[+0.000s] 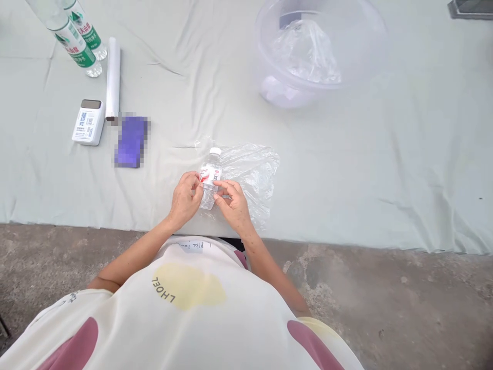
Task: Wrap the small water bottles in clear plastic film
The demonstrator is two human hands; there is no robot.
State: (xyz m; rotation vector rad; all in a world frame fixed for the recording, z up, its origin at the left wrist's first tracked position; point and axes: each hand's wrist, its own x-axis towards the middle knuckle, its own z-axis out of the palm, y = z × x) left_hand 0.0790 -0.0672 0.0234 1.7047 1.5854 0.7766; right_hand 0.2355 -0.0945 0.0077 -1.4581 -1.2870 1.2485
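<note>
A small clear plastic bottle [210, 174] with a white cap and a red-and-white label lies between both my hands, over a crumpled clear plastic bag [252, 177] on the pale cloth. My left hand [185, 198] grips the bottle's left side, fingers curled at the label. From the right, my right hand [233, 203] pinches the bottle's lower part with fingertips on the label edge.
A large translucent bowl [269, 77] holding clear plastic bags stands at the back. At the far left stand two green-labelled water bottles [77, 36], a white roll [113, 77], a small white device [88, 122] and a blurred purple item [131, 141]. The cloth's front edge [346, 239] meets concrete floor.
</note>
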